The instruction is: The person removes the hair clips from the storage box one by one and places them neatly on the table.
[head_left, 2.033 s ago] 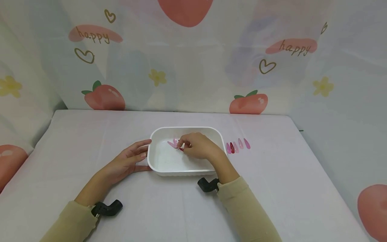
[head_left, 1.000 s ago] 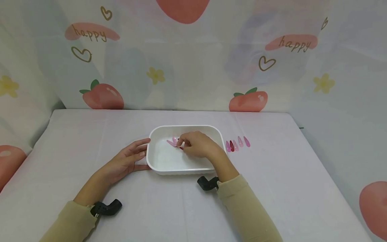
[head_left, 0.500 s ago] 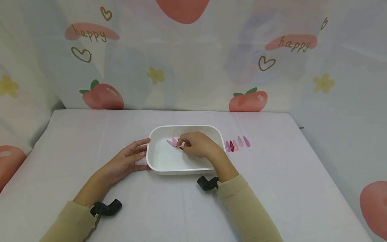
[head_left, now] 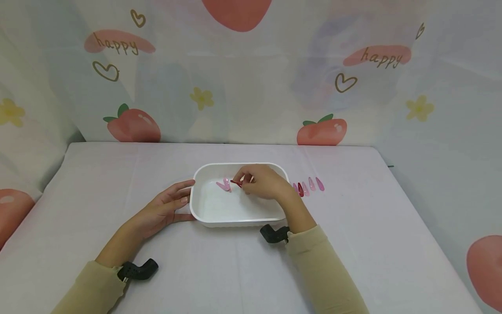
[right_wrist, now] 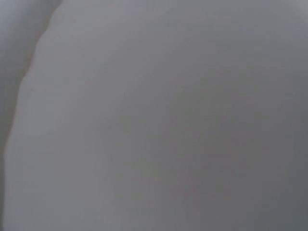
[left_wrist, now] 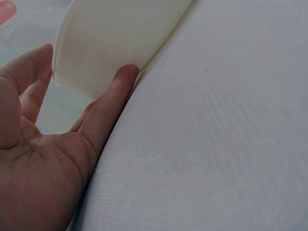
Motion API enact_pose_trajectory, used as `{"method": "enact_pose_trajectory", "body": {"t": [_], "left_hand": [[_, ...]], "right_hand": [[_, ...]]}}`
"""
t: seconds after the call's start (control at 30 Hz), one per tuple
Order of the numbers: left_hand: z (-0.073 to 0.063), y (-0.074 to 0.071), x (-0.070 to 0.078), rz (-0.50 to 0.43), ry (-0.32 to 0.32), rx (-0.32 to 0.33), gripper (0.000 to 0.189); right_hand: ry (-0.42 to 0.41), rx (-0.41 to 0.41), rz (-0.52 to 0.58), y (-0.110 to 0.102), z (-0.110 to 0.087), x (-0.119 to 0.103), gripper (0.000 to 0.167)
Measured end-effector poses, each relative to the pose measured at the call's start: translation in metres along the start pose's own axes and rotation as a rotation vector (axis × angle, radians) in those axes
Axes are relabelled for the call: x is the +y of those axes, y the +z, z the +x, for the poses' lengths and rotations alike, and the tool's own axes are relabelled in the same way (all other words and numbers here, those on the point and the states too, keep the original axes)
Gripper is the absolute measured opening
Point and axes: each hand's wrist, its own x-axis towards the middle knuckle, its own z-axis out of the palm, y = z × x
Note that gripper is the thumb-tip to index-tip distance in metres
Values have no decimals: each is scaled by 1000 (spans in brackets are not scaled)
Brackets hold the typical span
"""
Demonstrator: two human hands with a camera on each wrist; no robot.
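A white tray (head_left: 219, 209) stands on the table in the head view. Over its inside, my right hand (head_left: 263, 181) pinches a dark red snap hair clip (head_left: 237, 183) between thumb and fingers. Pink hair clips (head_left: 223, 186) lie on the tray floor just left of that hand. My left hand (head_left: 166, 209) touches the tray's left end with extended fingers. In the left wrist view, fingertips (left_wrist: 127, 72) rest against the tray's outer wall (left_wrist: 110, 43). The right wrist view holds only a blurred pale surface, with no hand or clip showing.
To the right of the tray, several pink and red hair clips (head_left: 312, 184) lie in a row on the white tablecloth (head_left: 372, 226). A patterned backdrop (head_left: 251, 87) rises behind the table's far edge. Black wrist-worn devices (head_left: 139, 269) sit at both cuffs.
My right hand has risen slightly and shifted right, lifting the red hair clip away from the pink ones. The left hand and tray have stayed in place.
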Motion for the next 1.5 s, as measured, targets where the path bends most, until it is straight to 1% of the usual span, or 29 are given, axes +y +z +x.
{"method": "enact_pose_trajectory", "body": {"t": [0.2, 0.4, 0.67, 1.0, 1.5], "left_hand": [[-1, 0, -1, 1, -4, 10, 57], [-2, 1, 0, -11, -5, 13, 57], [-2, 1, 1, -18, -5, 12, 57], [0, -1, -1, -10, 8, -1, 56], [0, 1, 0, -21, 7, -5, 56]], "right_hand": [[11, 24, 52, -9, -2, 2, 28], [-1, 34, 96, -13, -4, 1, 29], [4, 36, 83, -11, -2, 2, 30], [5, 38, 14, -9, 0, 2, 28], [5, 53, 39, -8, -1, 5, 29]]}}
